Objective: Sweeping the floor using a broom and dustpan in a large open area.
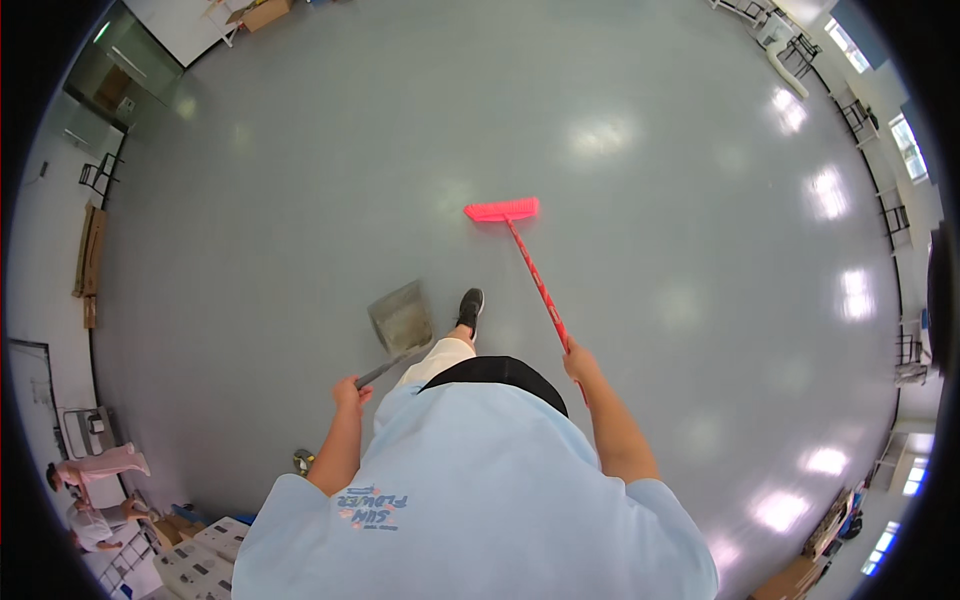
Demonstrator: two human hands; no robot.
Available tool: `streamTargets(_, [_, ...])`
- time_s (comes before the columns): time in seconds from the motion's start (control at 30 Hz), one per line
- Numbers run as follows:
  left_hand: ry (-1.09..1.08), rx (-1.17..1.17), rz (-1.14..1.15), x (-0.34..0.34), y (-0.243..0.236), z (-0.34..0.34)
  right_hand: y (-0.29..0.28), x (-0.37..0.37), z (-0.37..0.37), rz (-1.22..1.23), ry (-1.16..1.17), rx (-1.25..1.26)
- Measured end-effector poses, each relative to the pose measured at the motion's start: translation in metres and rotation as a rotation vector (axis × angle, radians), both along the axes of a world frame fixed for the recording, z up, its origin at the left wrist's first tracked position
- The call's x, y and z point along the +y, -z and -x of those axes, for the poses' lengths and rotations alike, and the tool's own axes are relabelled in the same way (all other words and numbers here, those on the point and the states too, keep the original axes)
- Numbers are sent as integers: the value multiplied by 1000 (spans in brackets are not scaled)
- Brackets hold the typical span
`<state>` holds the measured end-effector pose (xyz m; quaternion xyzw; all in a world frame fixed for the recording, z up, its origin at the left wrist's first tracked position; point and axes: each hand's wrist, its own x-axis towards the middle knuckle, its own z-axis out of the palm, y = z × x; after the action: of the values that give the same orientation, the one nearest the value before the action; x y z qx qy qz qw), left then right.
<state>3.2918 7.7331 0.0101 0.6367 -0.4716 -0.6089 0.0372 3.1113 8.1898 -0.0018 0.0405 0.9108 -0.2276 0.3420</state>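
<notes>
My right hand is closed round the red patterned handle of a broom. The broom's bright pink-red head is on the grey floor ahead of me, a little right of the middle. In my left hand, fingers wrapped round it, is the dark grey handle of a dustpan. The dustpan's greyish, stained pan lies left of my forward foot, well apart from the broom head. At this scale I cannot make out whether any dirt lies in it.
My foot in a black shoe stands between dustpan and broom. Long brown cardboard leans by the left wall, where two people are farther back. White panelled boxes stand behind left. Chairs and tables line the right wall.
</notes>
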Motion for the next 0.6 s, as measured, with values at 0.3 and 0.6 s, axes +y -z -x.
streamTargets(0.3, [-135,-113,23,46,76,-71,48,-18,4,-40,9,32])
streamTargets(0.6, [-115,-112,-34,29,64,-87,45,-33,4,97,195,-20])
